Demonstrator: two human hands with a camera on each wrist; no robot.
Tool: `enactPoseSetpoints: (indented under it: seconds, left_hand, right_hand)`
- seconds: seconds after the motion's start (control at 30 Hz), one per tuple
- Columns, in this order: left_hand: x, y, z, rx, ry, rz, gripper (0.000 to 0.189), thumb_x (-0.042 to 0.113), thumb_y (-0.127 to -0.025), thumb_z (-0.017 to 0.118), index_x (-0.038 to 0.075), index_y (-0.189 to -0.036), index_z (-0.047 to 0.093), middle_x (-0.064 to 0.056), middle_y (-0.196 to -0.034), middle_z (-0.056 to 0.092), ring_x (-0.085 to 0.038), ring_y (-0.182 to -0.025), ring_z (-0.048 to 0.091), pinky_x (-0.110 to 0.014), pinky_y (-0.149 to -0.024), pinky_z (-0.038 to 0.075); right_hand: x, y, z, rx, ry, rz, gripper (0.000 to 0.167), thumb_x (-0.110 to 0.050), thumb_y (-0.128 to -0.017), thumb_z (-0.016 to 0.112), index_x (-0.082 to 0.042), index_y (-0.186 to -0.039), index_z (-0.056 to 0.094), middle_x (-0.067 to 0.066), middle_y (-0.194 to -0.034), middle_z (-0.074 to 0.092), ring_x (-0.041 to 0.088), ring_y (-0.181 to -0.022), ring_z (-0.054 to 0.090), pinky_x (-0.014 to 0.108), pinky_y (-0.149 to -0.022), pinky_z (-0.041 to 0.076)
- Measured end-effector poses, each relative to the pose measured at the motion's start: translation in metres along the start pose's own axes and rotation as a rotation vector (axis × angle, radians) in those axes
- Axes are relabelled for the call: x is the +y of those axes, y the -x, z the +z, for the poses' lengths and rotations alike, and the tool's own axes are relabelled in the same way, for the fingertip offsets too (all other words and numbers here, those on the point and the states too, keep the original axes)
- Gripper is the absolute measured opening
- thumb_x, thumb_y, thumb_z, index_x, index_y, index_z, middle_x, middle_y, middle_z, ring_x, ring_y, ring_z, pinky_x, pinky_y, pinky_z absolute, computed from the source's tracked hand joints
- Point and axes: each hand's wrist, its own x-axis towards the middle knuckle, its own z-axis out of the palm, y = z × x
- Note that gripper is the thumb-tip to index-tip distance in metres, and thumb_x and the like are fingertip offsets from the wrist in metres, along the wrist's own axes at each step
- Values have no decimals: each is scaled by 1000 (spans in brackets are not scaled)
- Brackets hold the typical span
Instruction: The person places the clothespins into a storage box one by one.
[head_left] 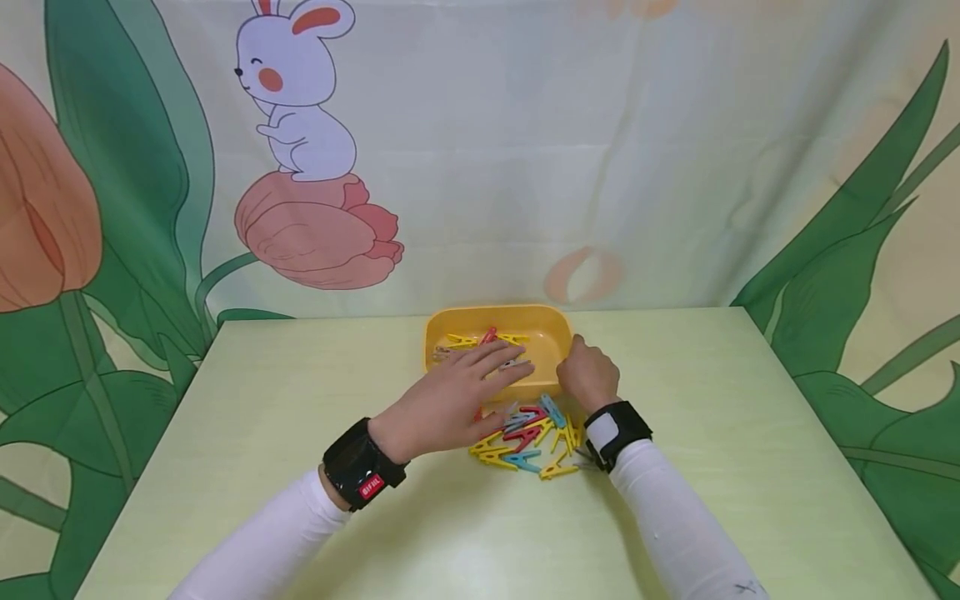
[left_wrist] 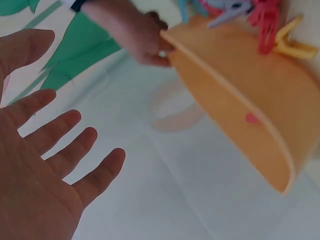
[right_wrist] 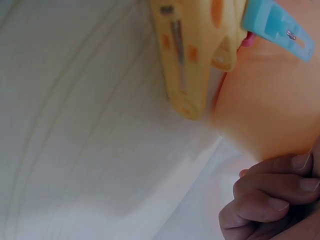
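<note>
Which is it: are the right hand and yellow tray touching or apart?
Touching: the left wrist view shows the right hand gripping the yellow tray at its rim.

Soft shadows, partly blurred wrist views

Yellow tray (head_left: 551, 337) partly hidden behind both hands (head_left: 450, 400) (head_left: 591, 375), some clothespins (right_wrist: 182, 60) cut off at the wrist views' edges

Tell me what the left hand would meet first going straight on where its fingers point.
Probably the tray at its right rim, by the right hand, though the left hand may pass over; depth is unclear.
</note>
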Motion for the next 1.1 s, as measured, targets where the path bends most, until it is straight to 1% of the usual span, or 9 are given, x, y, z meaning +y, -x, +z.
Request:
enactPoseSetpoints:
  seconds: [0.13,0.23,0.4,0.6,0.67,0.73,0.83,0.97,1.1]
  left_hand:
    - [8,8,18,-72,-10,31,64,38,-91,67,24,-149,42,-3,-157,39,-25,-146,35,-48,-113,37]
    - [13,12,31,-145,-28,41,66,40,-91,67,26,-150,41,-2,-157,39,-23,-145,36,-45,-113,37]
    - [16,18,50,-220,-29,63,64,41,-91,67,25,-149,43,-2,-155,41,-23,-143,39,-43,-113,37]
    - [12,25,69,-254,21,42,66,35,-90,70,23,-149,43,-3,-150,48,-26,-138,45,-43,-110,42]
    - [10,26,77,-271,24,21,65,34,-90,70,23,-148,44,-3,-147,51,-26,-136,47,-44,-107,44]
    - [9,27,84,-296,24,0,64,34,-90,70,23,-148,45,-3,-146,52,-27,-136,48,-44,-107,44]
    - [8,28,95,-331,16,-34,62,33,-90,70,24,-147,47,-3,-145,53,-24,-136,48,-43,-108,43]
    - [8,30,105,-330,3,-37,56,25,-91,70,24,-144,50,-4,-143,55,-24,-136,48,-43,-109,42]
    - [7,33,111,-301,-8,-9,49,17,-92,67,24,-140,55,-4,-139,58,-23,-133,51,-43,-108,43]
  right_hand:
    - [0,1,0,6,-8,-9,34,-22,-95,56,-1,-121,52,13,-84,63,25,-67,59,33,-56,43]
    - [1,2,-1,21,-8,-14,32,-21,-94,55,-1,-119,53,13,-83,63,26,-68,59,34,-56,43]
    - [1,3,0,35,-5,-20,36,-21,-93,54,-1,-123,53,15,-86,64,27,-69,60,37,-56,44]
    - [2,2,3,32,-11,-19,38,-21,-93,54,-1,-125,52,14,-85,63,26,-69,59,36,-57,43]
    - [2,2,4,33,-12,-20,38,-21,-93,54,-1,-125,52,14,-84,63,26,-68,59,35,-56,42]
    - [2,2,4,37,-11,-20,37,-21,-93,55,-1,-125,52,13,-84,62,25,-68,58,34,-56,42]
    - [2,2,4,46,-11,-21,37,-20,-94,55,0,-125,52,13,-83,61,25,-68,58,34,-56,41]
    - [3,2,6,55,-14,-25,35,-20,-94,54,-1,-124,52,13,-82,61,25,-68,58,34,-56,41]
    - [4,2,8,61,-19,-32,37,-20,-93,54,0,-124,52,13,-83,62,25,-68,58,34,-56,42]
